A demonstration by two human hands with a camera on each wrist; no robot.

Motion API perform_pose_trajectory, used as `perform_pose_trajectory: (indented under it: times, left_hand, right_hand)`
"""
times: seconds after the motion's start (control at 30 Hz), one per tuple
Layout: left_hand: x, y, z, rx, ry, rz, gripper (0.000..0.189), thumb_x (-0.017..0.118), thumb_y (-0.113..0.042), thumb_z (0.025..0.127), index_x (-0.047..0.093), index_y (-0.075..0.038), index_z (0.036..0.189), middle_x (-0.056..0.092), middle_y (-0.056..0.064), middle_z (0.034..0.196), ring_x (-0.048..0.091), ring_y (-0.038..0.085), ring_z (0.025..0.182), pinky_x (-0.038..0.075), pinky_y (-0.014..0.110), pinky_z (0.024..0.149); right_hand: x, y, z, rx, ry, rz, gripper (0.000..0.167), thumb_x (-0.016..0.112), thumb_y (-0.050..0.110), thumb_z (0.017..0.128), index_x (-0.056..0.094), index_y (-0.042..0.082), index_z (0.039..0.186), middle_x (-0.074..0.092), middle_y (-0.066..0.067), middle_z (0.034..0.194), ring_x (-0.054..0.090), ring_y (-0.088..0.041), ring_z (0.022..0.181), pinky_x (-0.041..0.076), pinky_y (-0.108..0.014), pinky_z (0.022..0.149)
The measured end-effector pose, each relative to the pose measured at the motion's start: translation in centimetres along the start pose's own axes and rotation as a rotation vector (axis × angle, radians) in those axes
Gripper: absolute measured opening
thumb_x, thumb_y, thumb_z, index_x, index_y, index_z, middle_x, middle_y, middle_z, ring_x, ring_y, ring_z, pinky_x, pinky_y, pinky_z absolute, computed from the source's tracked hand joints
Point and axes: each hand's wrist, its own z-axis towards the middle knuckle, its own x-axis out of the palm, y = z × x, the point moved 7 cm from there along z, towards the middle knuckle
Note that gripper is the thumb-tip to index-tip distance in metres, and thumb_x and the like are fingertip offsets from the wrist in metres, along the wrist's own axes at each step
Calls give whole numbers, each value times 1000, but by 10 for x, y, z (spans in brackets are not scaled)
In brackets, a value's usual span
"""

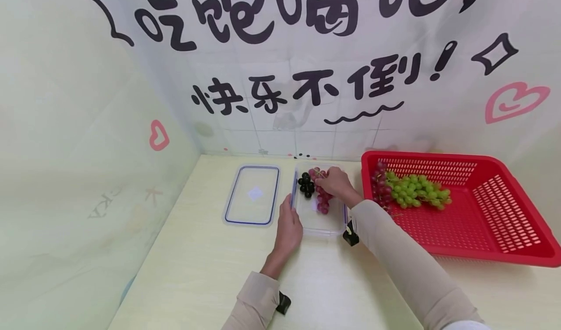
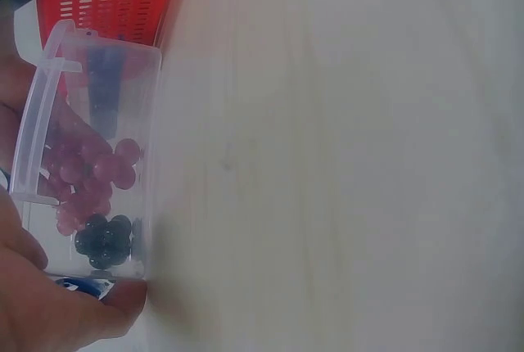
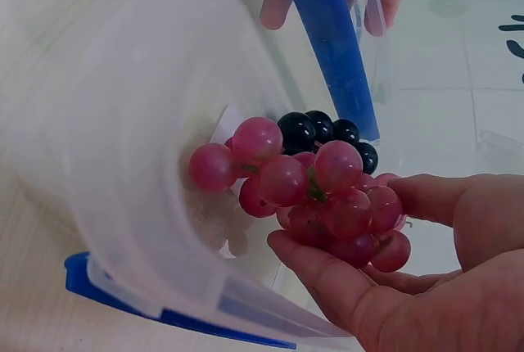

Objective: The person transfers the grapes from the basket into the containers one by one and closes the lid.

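A clear plastic food container (image 1: pixel 322 229) with blue-edged side flaps stands on the table. Inside it lies a bunch of black grapes (image 1: pixel 306 188), at the left. My right hand (image 1: pixel 337 181) holds a bunch of pink-red grapes (image 3: pixel 286 180) between thumb and fingers, within the container and beside the black ones. My left hand (image 1: pixel 289 228) grips the container's left side; in the right wrist view its fingers (image 3: pixel 277 4) show around the blue flap (image 3: pixel 332 49). Through the clear wall, the left wrist view shows both bunches, the black grapes (image 2: pixel 105 241) nearest the left hand.
Left of the container, a clear lid with a blue seal (image 1: pixel 252 193) lies flat. A red plastic basket (image 1: pixel 464 228) stands at the right, holding green grapes (image 1: pixel 416 191) and dark red grapes (image 1: pixel 381 186). Behind the table (image 1: pixel 193 252) rises a wall covering with large lettering.
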Motion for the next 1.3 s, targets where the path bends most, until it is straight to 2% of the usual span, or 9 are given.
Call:
perform_pose_trajectory:
  times: [0.2,0.33,0.5,0.63,0.87,1.0,1.1,1.2,1.3]
  left_hand:
    - [0,-1,0,7,-3,1,47,30,-5,106,27,4,152,39,28,147,41,41,137,36,53,114]
    - [0,-1,-1,2,-4,-1,47,30,-5,106,26,4,152,39,28,147,41,40,137,36,52,114]
    - [-1,-2,-1,12,-6,0,47,30,-4,106,27,5,152,39,28,146,41,40,137,37,52,114]
    - [-1,-3,-1,26,-13,5,47,31,-3,105,27,6,151,40,29,145,42,41,136,37,54,113]
    - [-2,-2,-1,40,-25,31,46,31,-1,105,29,6,150,41,30,144,42,42,136,37,54,113]
    - [-2,-1,-2,37,-24,31,46,31,-2,105,29,6,150,40,30,145,41,42,137,36,54,114]
    - [-1,-1,-2,30,-17,23,46,31,-2,105,28,6,151,39,30,146,40,42,137,35,54,115]
    - [-1,-1,-2,32,-13,19,47,31,-3,105,28,5,151,39,29,146,40,42,137,35,53,115]
    - [-2,-3,-2,46,-19,21,46,31,-3,105,28,6,151,39,29,146,40,42,137,34,53,115]
  right_hand:
    - [1,0,0,8,17,21,47,60,29,99,51,-4,130,59,-16,104,59,-23,81,49,-26,64]
    - [3,0,0,11,31,24,48,59,28,99,49,-4,132,58,-17,106,57,-23,84,47,-26,65]
    - [3,0,1,-9,50,-13,47,59,27,98,48,-4,132,57,-18,109,56,-24,86,45,-27,68]
    - [4,1,1,-34,65,-53,47,58,27,97,48,-5,130,56,-17,105,55,-22,84,44,-26,67]
    - [4,5,-2,-47,69,-69,34,60,27,96,51,-1,114,53,-11,92,53,-20,79,40,-25,60]
    - [3,6,-5,-46,73,-67,36,60,27,97,50,-1,117,55,-13,94,54,-21,79,41,-25,60]
    - [0,8,-8,-58,68,-80,48,59,28,97,47,-4,132,58,-18,110,56,-24,89,46,-27,67]
    - [-4,8,-10,-62,70,-87,61,57,29,99,38,-5,145,54,-23,131,56,-28,103,54,-35,86]
    - [-7,9,-11,-72,76,-93,63,55,31,99,35,-4,148,48,-25,142,53,-32,112,51,-46,101]
